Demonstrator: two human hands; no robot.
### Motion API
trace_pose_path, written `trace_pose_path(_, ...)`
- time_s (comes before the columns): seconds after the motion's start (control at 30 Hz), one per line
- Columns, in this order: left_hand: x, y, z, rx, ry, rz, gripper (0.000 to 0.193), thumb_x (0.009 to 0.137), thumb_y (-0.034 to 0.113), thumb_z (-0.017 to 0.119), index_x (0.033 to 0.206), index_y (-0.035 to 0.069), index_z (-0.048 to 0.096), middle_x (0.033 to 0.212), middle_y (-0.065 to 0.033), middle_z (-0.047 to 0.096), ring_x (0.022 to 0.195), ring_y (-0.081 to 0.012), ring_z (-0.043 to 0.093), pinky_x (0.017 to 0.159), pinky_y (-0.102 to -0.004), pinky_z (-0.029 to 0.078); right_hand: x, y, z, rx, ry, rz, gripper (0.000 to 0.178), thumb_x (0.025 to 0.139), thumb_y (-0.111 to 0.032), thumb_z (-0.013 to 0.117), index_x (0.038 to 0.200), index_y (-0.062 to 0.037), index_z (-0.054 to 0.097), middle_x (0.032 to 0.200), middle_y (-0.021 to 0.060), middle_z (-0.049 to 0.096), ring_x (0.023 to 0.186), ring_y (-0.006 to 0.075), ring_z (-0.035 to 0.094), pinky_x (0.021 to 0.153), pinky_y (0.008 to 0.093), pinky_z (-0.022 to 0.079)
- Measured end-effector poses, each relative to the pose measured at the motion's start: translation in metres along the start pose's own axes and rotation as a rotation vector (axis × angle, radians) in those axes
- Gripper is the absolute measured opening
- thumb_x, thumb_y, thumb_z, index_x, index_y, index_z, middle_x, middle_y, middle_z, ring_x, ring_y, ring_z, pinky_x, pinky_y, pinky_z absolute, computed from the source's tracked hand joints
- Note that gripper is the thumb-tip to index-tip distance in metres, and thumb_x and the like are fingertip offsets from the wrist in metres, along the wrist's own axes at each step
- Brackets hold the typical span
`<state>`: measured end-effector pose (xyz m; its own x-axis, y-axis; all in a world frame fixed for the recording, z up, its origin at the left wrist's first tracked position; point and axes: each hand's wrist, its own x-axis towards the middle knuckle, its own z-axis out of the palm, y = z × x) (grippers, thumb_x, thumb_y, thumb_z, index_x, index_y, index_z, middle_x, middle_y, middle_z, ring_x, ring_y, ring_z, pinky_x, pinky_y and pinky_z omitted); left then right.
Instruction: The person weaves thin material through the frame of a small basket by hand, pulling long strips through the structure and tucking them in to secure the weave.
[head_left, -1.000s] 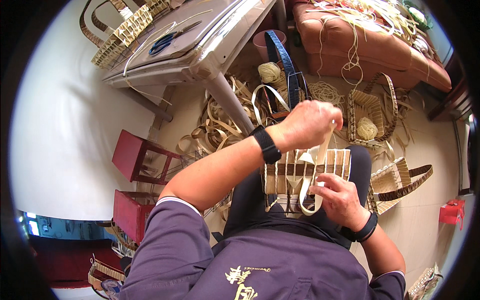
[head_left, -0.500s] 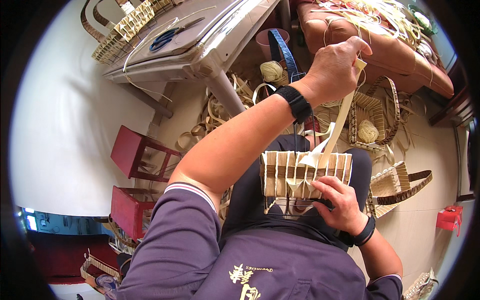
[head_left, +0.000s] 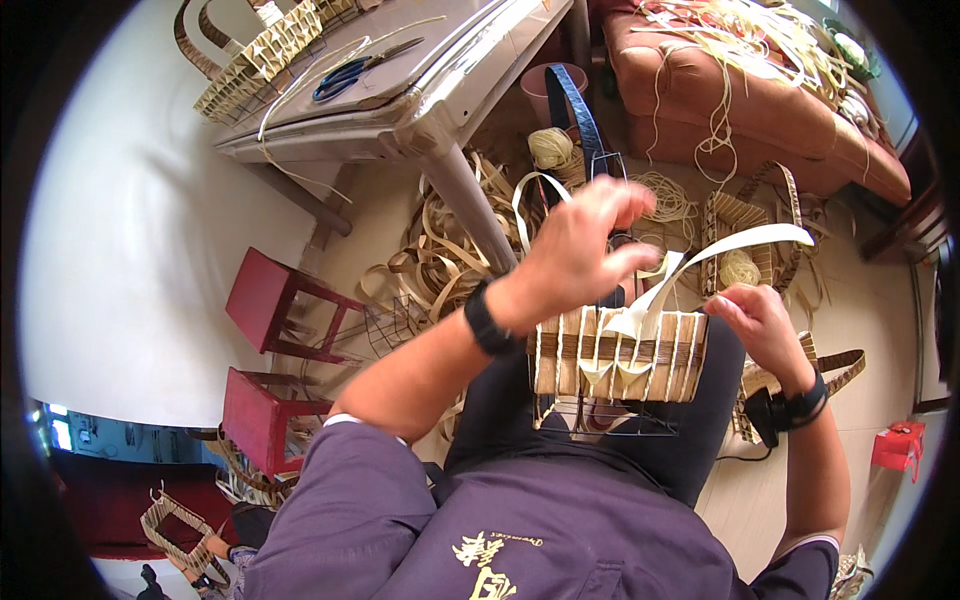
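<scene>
A rectangular, half-woven basket of tan and dark-brown flat strips with cream cord uprights [head_left: 620, 350], on a thin dark wire frame, rests on the person's lap. From the basket's far edge a long, flat, cream-coloured strip [head_left: 748, 240] rises and bends over to the right, its end free in the air. Two pale pointed folds show on the basket's face.

The left hand [head_left: 590, 247], blurred, is above the basket's far left part, thumb and fingers spread apart. The right hand [head_left: 757, 318] is at the basket's far right corner with fingers bent toward the thumb; whether it pinches anything, or touches the basket, I cannot tell.

Nearer the body than the basket, a dark purple shirt [head_left: 590, 520] carries yellow printed lettering [head_left: 487, 560]: large characters and one small line of Latin letters. Well left of the basket stand two dark-red wooden stools [head_left: 262, 300]. Beyond it to the left is a grey counter [head_left: 400, 105] bearing blue-handled metal scissors [head_left: 343, 80]. Beyond the basket to the right is a reddish-brown upholstered seat [head_left: 790, 140] heaped with pale strips.
</scene>
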<state>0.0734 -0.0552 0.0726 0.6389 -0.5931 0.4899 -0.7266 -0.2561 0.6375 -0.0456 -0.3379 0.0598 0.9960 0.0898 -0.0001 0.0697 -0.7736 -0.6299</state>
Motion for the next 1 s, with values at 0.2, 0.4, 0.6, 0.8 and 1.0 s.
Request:
trace_pose_path(0.2, -0.107, 0.011, 0.025, -0.008, -0.139, -0.088, 0.042, 0.084, 0.027, 0.088, 0.116, 0.006, 0.069, 0.117, -0.0144, 0.07, 0.11, -0.0364, 0.067, 0.098, -0.0458, 0.053, 0.057, 0.0, 0.03, 0.736, -0.335, 0.354, 0.043, 0.112, -0.039, 0.062, 0.105, -0.0006, 0.08, 0.093, 0.0065, 0.079, 0.082, 0.0111, 0.07, 0.076, 0.0254, 0.055)
trace_pose_path(0.4, -0.137, 0.013, 0.048, 0.049, 0.002, -0.032, 0.044, 0.08, 0.021, 0.09, 0.118, 0.007, 0.072, 0.13, -0.0127, 0.069, 0.12, -0.0357, 0.066, 0.103, -0.0461, 0.053, 0.076, -0.019, 0.044, 0.92, -0.298, 0.474, 0.023, 0.103, -0.029, 0.077, 0.094, -0.0082, 0.078, 0.076, -0.0016, 0.07, 0.063, 0.0053, 0.061, 0.06, 0.0212, 0.047)
trace_pose_path(0.6, -0.139, 0.015, 0.059, 0.092, 0.052, -0.012, 0.047, 0.08, 0.023, 0.09, 0.122, 0.01, 0.074, 0.133, -0.0091, 0.067, 0.119, -0.0335, 0.064, 0.102, -0.0472, 0.05, 0.069, -0.031, 0.045, 0.945, -0.159, 0.178, 0.014, 0.097, -0.009, 0.076, 0.109, -0.0023, 0.077, 0.088, 0.0006, 0.076, 0.074, 0.0071, 0.067, 0.069, 0.024, 0.053)
trace_pose_path(0.8, -0.141, 0.018, 0.062, 0.113, 0.052, -0.011, 0.042, 0.081, 0.024, 0.089, 0.12, 0.014, 0.075, 0.132, -0.0088, 0.066, 0.119, -0.0338, 0.063, 0.103, -0.048, 0.05, 0.063, -0.042, 0.044, 0.752, -0.094, 0.093, 0.01, 0.096, -0.007, 0.074, 0.102, -0.0007, 0.079, 0.085, 0.0004, 0.075, 0.077, 0.0057, 0.065, 0.074, 0.0247, 0.054)
trace_pose_path(1.0, -0.143, 0.017, 0.062, 0.144, 0.044, -0.005, 0.04, 0.081, 0.025, 0.088, 0.118, 0.014, 0.076, 0.132, -0.0089, 0.065, 0.119, -0.0338, 0.063, 0.102, -0.0482, 0.049, 0.072, -0.038, 0.046, 0.706, -0.188, 0.096, 0.006, 0.088, -0.006, 0.076, 0.088, -0.0008, 0.077, 0.08, 0.0011, 0.074, 0.072, 0.0071, 0.066, 0.069, 0.0246, 0.053)
